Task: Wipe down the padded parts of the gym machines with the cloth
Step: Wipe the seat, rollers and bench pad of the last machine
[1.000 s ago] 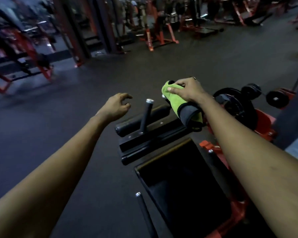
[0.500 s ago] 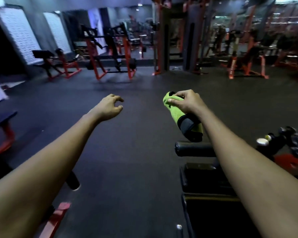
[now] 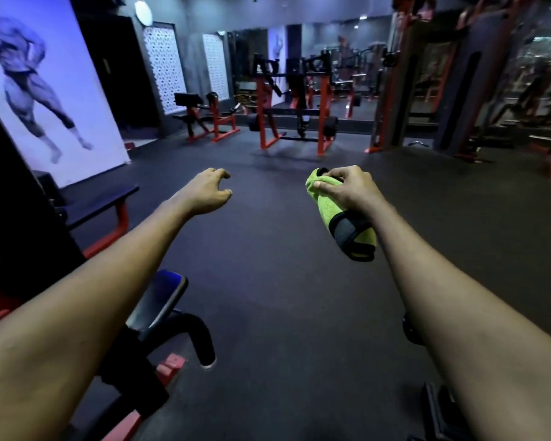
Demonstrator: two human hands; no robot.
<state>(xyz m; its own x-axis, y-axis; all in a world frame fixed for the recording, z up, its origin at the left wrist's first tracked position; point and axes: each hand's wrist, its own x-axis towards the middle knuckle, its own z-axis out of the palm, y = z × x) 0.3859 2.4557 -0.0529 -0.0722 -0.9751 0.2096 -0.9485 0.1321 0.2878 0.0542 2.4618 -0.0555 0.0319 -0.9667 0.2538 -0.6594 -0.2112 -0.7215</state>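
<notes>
Right hand (image 3: 350,189) holds the green cloth (image 3: 337,214) in a tight grip — left hand (image 3: 206,194) loosely curled, empty.

Left hand (image 3: 206,192): bare, uncovered to wrist. Knuckles and tendon lines visible.
Right hand (image 3: 350,189): bare likewise. Thumbnail (image 3: 317,185) short, plain.
Left forearm (image 3: 109,297): bare along whole visible length, down to lower frame edge. Few small faint specks on surface near bottom-left corner.
Right forearm (image 3: 458,313): bare along whole visible length, to bottom-right corner. Few small specks mid-length.
Upper arms, torso, legs outside frame. Clothing cannot be assessed.
</notes>
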